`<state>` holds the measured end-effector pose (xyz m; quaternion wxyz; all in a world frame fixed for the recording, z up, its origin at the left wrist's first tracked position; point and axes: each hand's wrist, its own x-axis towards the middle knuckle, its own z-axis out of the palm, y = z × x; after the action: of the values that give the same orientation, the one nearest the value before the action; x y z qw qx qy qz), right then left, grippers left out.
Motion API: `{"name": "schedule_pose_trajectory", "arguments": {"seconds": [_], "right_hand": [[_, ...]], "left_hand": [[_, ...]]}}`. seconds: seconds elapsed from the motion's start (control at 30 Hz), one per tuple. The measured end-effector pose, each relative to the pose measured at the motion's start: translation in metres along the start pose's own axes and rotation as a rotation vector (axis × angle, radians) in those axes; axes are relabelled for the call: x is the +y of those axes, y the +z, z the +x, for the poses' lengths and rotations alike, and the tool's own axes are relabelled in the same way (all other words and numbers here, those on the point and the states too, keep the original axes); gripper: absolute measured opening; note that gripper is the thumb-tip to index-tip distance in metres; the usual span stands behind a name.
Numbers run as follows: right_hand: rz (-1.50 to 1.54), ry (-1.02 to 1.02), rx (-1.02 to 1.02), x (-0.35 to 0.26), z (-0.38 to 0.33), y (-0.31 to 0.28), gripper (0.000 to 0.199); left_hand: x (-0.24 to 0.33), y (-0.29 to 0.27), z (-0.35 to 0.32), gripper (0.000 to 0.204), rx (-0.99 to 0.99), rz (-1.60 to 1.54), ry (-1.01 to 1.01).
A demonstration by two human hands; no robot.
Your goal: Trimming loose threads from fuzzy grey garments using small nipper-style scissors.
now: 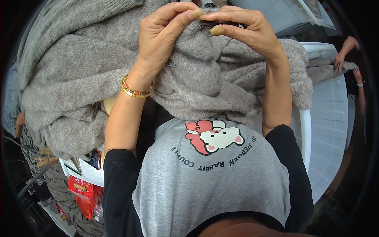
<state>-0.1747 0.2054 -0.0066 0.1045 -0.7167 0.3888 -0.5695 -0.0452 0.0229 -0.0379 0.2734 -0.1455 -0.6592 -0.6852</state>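
My left hand [167, 33] is closed in a pinch on the grey knitted garment [197, 73], raising a fold of it near the top of the view. Fingertips of my right hand [248, 33] meet it there. Between the right thumb and fingers lies a slim dark tool [227, 23]; its kind is not plain, and the fingers cover part of it. Loose folds of the soft knit spread over my lap and to the left. A small round button [171, 64] shows on the knit beside my left wrist.
White plastic bins [327, 130] stand at the right, with another above. At the far right, another person's hands [340, 61] hold grey knit. A red package [82, 189] and a phone [94, 160] lie at lower left. Another person's hand [19, 120] shows at the left edge.
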Motion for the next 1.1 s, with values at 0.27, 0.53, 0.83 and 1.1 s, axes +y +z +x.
{"name": "schedule_pose_trajectory", "arguments": {"seconds": [0.27, 0.53, 0.83, 1.1], "right_hand": [[-0.154, 0.257, -0.032, -0.019, 0.008, -0.005, 0.026], [-0.218, 0.583, -0.059, -0.049, 0.017, 0.000, 0.025], [0.240, 0.035, 0.000, 0.006, -0.012, 0.011, 0.024], [0.133, 0.743, 0.498, 0.001, -0.048, 0.044, 0.048]], "left_hand": [[0.004, 0.000, 0.000, 0.016, -0.049, 0.036, -0.074], [0.005, 0.001, -0.001, 0.020, -0.076, 0.048, -0.053], [0.012, 0.015, -0.003, 0.012, 0.055, -0.214, -0.229], [0.005, 0.016, 0.004, 0.023, -0.090, -0.592, -0.187]]}}
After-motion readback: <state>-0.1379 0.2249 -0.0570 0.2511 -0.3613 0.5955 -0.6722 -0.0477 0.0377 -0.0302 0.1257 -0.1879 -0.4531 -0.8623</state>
